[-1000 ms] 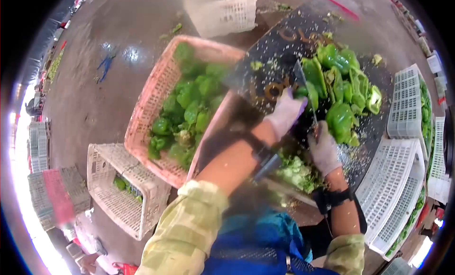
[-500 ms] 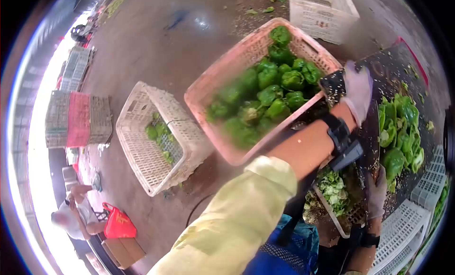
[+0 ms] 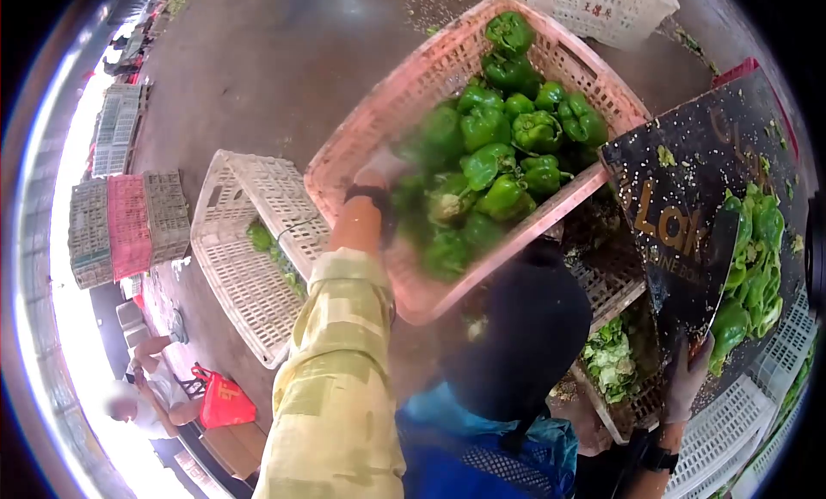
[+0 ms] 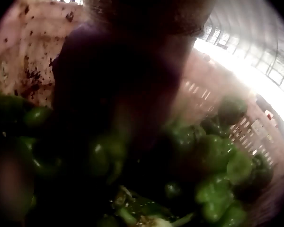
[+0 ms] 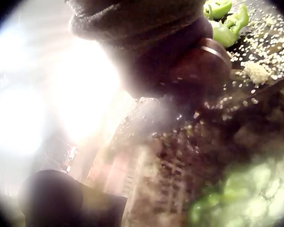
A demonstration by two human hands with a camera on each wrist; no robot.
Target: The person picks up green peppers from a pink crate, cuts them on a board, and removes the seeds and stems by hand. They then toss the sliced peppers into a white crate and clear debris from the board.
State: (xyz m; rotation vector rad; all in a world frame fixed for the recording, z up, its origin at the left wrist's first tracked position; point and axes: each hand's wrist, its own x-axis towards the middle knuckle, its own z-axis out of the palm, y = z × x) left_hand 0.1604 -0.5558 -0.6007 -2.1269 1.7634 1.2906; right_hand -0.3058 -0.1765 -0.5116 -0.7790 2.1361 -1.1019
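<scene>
Head view: right hand (image 3: pixel 685 380) grips knife (image 3: pixel 714 280), best kept still while left hand (image 3: pixel 383 167), grip indiscernible, is inside pink crate (image 3: pixel 379 99) among green bell peppers (image 3: pixel 486 127).

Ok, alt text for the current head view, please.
A person's left hand, blurred, reaches into a pink perforated plastic crate of glossy green bell peppers. The right hand grips a brown-handled metal knife at a black, lettered board bearing cut green peppers.

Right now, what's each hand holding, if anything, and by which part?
The right hand holds a knife by its handle; what the left hand holds, if anything, I can't tell.
</scene>
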